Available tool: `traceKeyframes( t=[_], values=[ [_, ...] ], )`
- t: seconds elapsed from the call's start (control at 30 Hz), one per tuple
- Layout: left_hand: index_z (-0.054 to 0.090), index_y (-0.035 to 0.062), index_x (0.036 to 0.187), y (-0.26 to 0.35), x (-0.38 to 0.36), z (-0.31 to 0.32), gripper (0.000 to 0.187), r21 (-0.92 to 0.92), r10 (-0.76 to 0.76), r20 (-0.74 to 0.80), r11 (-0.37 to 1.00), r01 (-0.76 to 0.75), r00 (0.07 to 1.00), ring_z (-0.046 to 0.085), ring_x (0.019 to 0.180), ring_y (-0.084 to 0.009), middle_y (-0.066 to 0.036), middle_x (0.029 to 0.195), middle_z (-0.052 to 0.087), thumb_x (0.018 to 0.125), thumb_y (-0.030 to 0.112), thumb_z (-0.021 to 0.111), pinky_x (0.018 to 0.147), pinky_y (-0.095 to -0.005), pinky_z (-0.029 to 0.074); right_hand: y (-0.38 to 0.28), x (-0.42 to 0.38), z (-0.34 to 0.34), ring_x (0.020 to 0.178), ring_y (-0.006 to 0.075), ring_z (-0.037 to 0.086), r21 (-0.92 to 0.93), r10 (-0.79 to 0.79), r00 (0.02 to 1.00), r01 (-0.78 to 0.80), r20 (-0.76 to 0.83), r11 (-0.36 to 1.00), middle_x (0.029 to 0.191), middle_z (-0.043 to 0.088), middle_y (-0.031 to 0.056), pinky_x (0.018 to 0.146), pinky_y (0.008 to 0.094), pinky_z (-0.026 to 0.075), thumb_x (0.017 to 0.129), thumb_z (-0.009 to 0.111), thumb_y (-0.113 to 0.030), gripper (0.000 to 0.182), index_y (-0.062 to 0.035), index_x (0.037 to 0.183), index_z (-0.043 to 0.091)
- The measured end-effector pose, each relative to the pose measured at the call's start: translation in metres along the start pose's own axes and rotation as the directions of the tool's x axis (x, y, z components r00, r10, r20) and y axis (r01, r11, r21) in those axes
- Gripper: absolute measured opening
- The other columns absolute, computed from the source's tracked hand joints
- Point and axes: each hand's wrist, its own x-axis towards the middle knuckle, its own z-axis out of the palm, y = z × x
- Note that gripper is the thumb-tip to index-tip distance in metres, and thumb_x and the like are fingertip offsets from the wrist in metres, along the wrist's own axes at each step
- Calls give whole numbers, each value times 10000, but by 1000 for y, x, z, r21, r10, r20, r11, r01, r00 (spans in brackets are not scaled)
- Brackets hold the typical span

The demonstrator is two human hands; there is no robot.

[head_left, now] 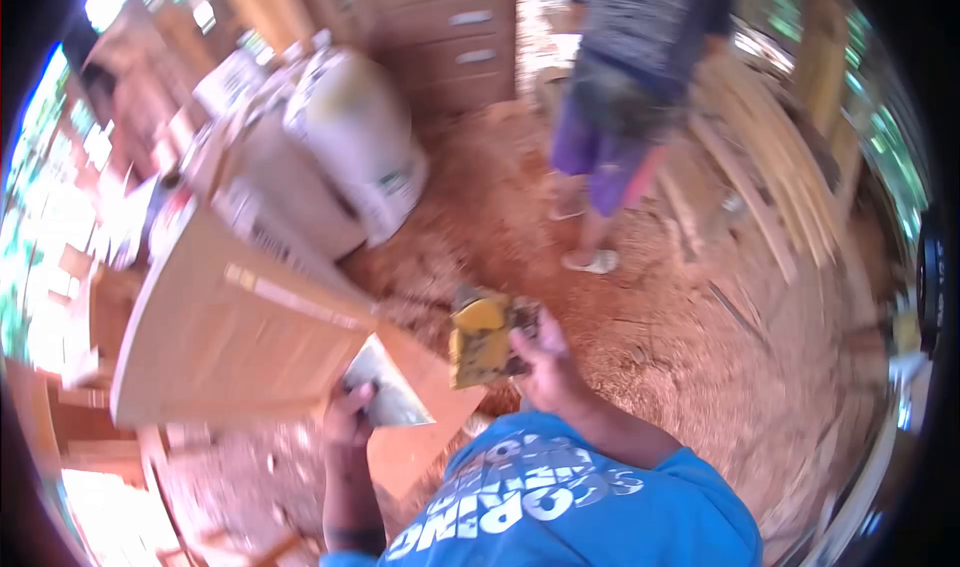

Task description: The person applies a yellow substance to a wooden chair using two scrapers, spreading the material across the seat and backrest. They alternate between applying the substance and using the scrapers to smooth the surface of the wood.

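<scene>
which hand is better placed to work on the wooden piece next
Likely the left hand: it holds a flat metallic blade that overlaps the wooden piece in view, though contact is unclear. The right hand, gripping a yellow item, sits farther away.

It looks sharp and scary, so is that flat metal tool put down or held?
Held: the left hand grips the flat metal tool by the wooden panel. I cannot tell whether tool and panel touch.
</scene>
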Motion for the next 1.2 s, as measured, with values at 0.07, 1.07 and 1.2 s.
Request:
traceKeyframes(
  t=[0.07,1.07,1.2],
  values=[
    [577,-46,1097,1,9,-2,527,-33,-39,123,999,43,992,676,809,-189,-92,918,680,645,105,802,728,-302,563,4,2,-2,1114,207,590,12,94,993,-95,74,995,1212,572,119,970,371,496,955,518,-40,362,-32,1300,408],
    [634,91,1198,2,-88,21,574,973,-93,185,-120,-196,978,608,1077,-286,-112,1136,648,653,-81,585,885,-391,520,100,8,-19,1082,165,526,-773,118,987,11,111,634,1195,523,120,966,322,433,973,480,-93,378,29,1313,367],
    [640,13,1173,-33,-35,-59,432,925,27,-123,366,105,992,607,1078,-350,-202,1111,649,783,-106,498,913,-417,484,126,43,-57,1107,178,521,-634,196,979,-186,-56,751,1211,514,138,970,331,434,965,502,-125,413,38,1312,349]
  ],
)
